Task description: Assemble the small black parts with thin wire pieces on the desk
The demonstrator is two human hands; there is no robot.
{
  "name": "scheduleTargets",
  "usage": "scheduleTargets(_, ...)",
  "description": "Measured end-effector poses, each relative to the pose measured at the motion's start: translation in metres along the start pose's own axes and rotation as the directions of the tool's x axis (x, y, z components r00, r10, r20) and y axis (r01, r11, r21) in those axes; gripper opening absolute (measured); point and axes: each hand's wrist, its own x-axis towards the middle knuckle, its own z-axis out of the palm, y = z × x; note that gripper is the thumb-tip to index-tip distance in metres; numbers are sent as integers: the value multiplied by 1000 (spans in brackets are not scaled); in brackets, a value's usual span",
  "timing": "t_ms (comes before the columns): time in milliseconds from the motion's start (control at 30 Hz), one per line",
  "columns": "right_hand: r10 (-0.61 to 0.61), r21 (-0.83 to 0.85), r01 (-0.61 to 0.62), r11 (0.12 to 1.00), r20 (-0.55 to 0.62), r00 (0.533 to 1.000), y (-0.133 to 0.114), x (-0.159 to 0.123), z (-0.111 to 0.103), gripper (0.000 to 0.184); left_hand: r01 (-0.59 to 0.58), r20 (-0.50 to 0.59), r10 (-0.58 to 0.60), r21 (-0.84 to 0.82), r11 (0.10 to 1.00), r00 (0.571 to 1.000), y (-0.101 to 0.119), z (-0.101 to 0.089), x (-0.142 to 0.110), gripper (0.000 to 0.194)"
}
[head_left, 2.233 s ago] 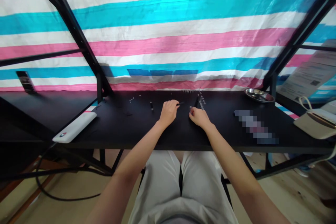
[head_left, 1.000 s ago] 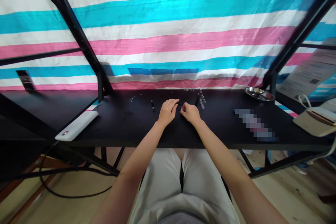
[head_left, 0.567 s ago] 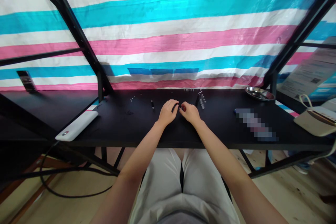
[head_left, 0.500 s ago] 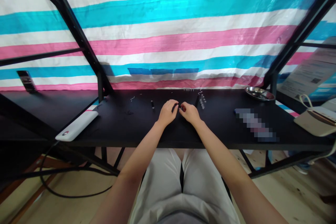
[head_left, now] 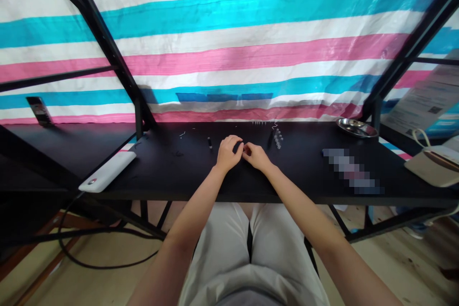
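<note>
My left hand (head_left: 228,154) and my right hand (head_left: 256,156) meet over the middle of the black table (head_left: 161,172). Both have their fingers curled in a pinch, with the tips touching or nearly so. Whatever lies between the fingertips is dark and small, and I cannot make out its kind. Left of my left hand stands a small black cylinder with a pale end (head_left: 210,143). To the right of my right hand are a slim black upright piece (head_left: 270,138) and a cluster of small pale round-ended pieces (head_left: 278,138).
Small metallic-looking bits (head_left: 259,123) line the back edge, with white thread-like scraps (head_left: 182,134) at left. A steel dish (head_left: 357,128) sits back right. A white oblong device with a cable (head_left: 107,172) lies left, a beige bag (head_left: 430,167) right. Black frame posts flank the table.
My right hand has shifted slightly left, closing the gap to my left hand. The dark piece that showed between the fingertips is now mostly covered. The view has moved a little.
</note>
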Motion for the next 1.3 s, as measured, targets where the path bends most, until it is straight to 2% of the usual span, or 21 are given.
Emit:
scheduleTargets(133,61,122,-64,990,26,998,0,6,8,6,73,-212,-89,-81,994,973,-6,-4,1,14)
scheduleTargets(200,75,124,-81,989,49,996,-2,13,11,8,144,-329,-190,-159,977,925,-10,-7,3,16)
scheduleTargets(233,78,110,-85,990,68,995,-3,17,13,9,191,-389,-265,-219,957,883,-13,-10,4,17)
scheduleTargets(267,78,92,-87,992,90,993,-4,22,15,9,240,-446,-354,-294,925,822,-17,-12,6,18)
scheduleTargets(300,79,71,-87,994,112,991,-5,27,18,10,286,-495,-455,-381,879,740,-22,-14,7,19)
scheduleTargets(367,87,27,-92,995,151,985,-8,37,25,11,345,-544,-658,-571,745,521,-32,-20,10,18)
scheduleTargets(433,105,-14,-104,995,176,979,-13,48,34,11,356,-507,-809,-727,587,298,-42,-25,13,15)
scheduleTargets(467,117,-31,-113,993,188,975,-16,53,39,10,348,-470,-856,-782,517,214,-46,-27,14,14)
scheduleTargets(500,131,-45,-124,991,200,971,-19,58,44,10,336,-435,-887,-821,461,153,-49,-28,14,13)
scheduleTargets(533,143,-58,-134,989,209,967,-22,62,48,8,324,-408,-906,-847,422,115,-52,-30,15,12)
scheduleTargets(600,162,-77,-148,986,219,962,-29,69,58,6,306,-385,-919,-867,393,89,-53,-31,15,11)
scheduleTargets(833,188,-120,-166,979,209,960,-41,82,80,8,315,-393,-909,-853,417,139,-48,-28,14,12)
scheduleTargets(1300,189,-134,-163,978,218,957,-41,82,81,18,305,-401,-896,-844,442,189,-44,-27,16,13)
